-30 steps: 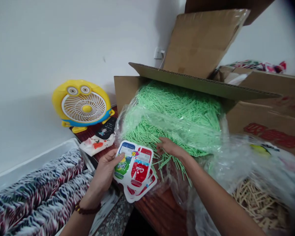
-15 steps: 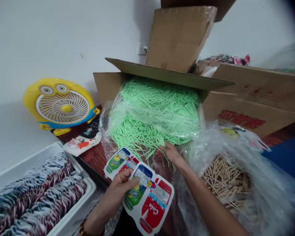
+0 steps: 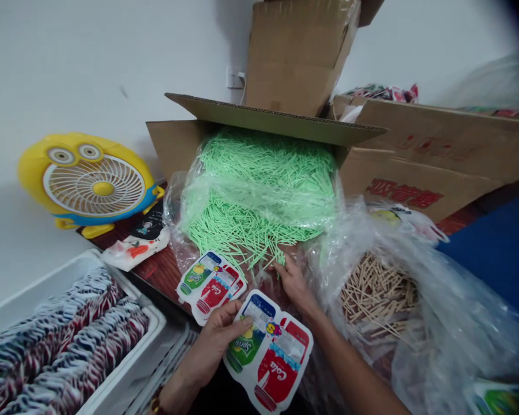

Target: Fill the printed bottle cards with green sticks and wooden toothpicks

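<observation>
My left hand grips a flat bottle-shaped packet printed "Sprite" and "Cola", thumb on its front. Beyond it, similar packets lie overlapped on the table edge. My right hand reaches to the near edge of a heap of thin green sticks, its fingers bent and pinched on a few of them; the fingertips are partly hidden. The heap spills from a clear plastic bag inside an open cardboard box lying on its side.
At left, a white foam box holds rows of packed packets. A yellow toy-faced fan stands behind it. Wooden sticks lie in clear plastic at right. Cardboard boxes stand behind, and a small pouch lies on the dark red table.
The view has shifted right. My right hand has drawn in among the green sticks' near edge, and the hanging sticks no longer show below it. My left hand still holds the packet.
</observation>
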`<state>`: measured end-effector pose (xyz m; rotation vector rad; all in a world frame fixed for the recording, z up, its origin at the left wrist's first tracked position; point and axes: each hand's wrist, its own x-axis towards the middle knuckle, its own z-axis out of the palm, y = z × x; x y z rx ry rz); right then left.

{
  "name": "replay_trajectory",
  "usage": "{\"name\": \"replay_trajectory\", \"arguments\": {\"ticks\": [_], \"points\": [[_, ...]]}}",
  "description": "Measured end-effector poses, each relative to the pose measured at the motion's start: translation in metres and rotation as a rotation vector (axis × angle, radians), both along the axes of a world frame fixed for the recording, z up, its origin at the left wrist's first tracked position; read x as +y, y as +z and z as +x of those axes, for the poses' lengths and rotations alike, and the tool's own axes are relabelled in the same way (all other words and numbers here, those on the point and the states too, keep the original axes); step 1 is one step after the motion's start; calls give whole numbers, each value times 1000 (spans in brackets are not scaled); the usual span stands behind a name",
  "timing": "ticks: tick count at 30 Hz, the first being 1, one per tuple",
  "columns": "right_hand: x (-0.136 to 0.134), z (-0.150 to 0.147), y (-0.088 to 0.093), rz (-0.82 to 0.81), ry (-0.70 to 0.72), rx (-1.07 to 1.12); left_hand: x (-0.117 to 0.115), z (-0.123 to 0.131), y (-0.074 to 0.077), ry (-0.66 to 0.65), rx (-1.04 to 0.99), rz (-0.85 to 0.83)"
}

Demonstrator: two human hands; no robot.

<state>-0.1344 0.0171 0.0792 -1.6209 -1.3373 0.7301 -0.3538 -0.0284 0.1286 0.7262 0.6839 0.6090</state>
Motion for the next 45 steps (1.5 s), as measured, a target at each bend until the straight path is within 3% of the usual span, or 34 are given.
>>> {"name": "replay_trajectory", "arguments": {"ticks": [6,11,17,23,27,33,39,45], "points": [[7,7,-1,87,-146,276,-4,0,1,6,-18,26],[-4,-1,-1,111,-148,441,-6,1,-2,3,-22,17],[-26,-13,-4,81,-84,474,-8,-1,-3,-10,-12,-4],[-27,-11,-5,76,-97,498,-13,-4,-4,-2,7,30],[-29,-10,8,79,-140,583,-12,-4,-3,-42,71,60],[-46,-8,52,76,-92,1086,-4,3,8,-92,144,141],[-56,-9,62,-10,-70,1061,5,12,8,-138,223,230],[-66,-16,61,-102,15,962,16,17,0,-40,366,463]]}}
